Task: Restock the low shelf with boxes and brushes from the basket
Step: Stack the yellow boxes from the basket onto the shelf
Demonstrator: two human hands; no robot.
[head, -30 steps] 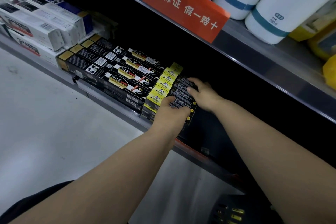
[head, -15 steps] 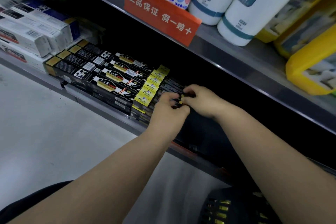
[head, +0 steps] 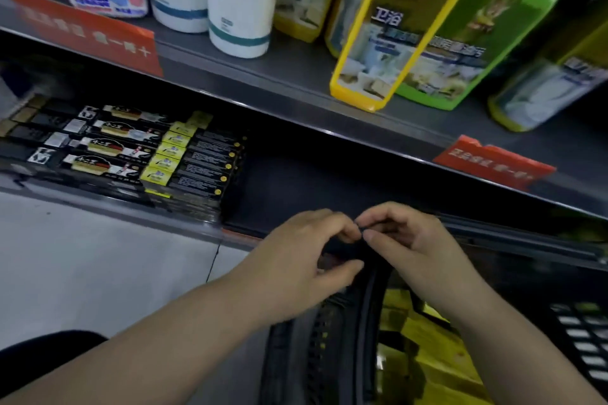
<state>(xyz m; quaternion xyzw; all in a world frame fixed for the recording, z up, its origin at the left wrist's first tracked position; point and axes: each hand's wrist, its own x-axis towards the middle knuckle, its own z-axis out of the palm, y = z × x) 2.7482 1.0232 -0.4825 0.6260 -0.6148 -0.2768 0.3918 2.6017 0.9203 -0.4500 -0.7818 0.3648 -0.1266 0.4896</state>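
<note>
Boxes [head: 197, 168] lie in rows on the left part of the low shelf [head: 296, 181]. Above it, the upper shelf [head: 296, 76] carries bottles [head: 240, 10] at the left and packs [head: 394, 36] to their right. The basket [head: 329, 355] sits before the low shelf at the right, with the floor [head: 98, 256] to its left. The left hand [head: 306, 256] and right hand [head: 411, 240] meet above the basket.

The characters "卫浴" are read on the yellow-framed bottle [head: 391, 43]; "十" is made out on the orange shelf tag [head: 98, 39]; the remaining print is blurred.
</note>
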